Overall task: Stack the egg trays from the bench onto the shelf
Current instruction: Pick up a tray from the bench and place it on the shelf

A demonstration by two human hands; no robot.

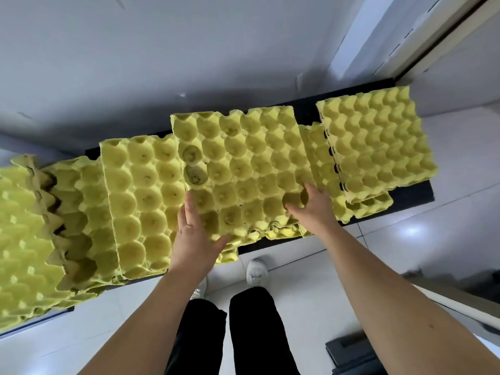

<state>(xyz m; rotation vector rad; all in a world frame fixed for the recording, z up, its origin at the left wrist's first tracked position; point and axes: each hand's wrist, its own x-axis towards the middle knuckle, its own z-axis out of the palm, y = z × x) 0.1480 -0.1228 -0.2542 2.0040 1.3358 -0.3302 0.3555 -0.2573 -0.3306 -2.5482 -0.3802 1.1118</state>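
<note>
One egg tray [243, 158] under right hand [311, 205]

A middle tray stack [243, 163] on the bench [414, 194], left hand [192, 234] on its near left corner, right hand [311, 204] at its near right edge, overlapping trays [140, 196] to its left, another stack [378, 147] to its right

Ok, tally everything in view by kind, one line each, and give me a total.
egg trays with a face showing: at least 6 (those stacked beneath can't be counted)
hands: 2, left hand and right hand
white shoes: 2
black bench: 1
total: at least 11
</note>
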